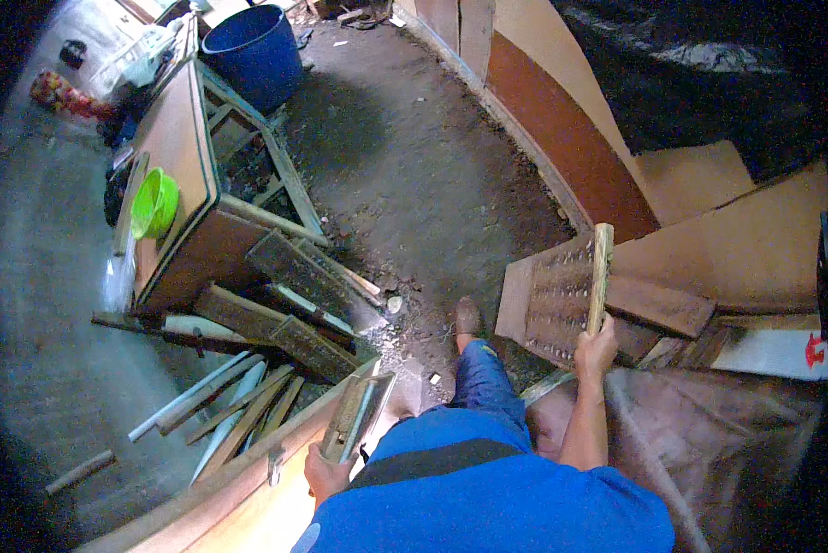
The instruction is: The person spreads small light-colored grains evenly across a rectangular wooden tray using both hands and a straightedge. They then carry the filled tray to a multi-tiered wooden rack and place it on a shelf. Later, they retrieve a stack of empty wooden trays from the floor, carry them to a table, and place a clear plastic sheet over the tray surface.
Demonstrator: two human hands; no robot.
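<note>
My left hand (327, 471), low in the picture beside my body, is shut on a bundle of short wooden boards (350, 418), one with a pale blue edge. On the right my right hand (596, 351) grips the lower end of a short wooden strip (600, 276). That strip stands out in front of a tapered brown board with rows of pale marks (559, 297); whether the two touch, I cannot tell. My fingertips are partly hidden on both hands.
At left stands a wooden cabinet (179, 148) with a green plastic basket (155, 204) on top. Loose boards (248, 401) lean below it. A blue barrel (255, 62) stands behind. Wood panels (552, 117) line the right; a brown sheet (663, 442) hangs beside me. Rubble (400, 325) lies ahead.
</note>
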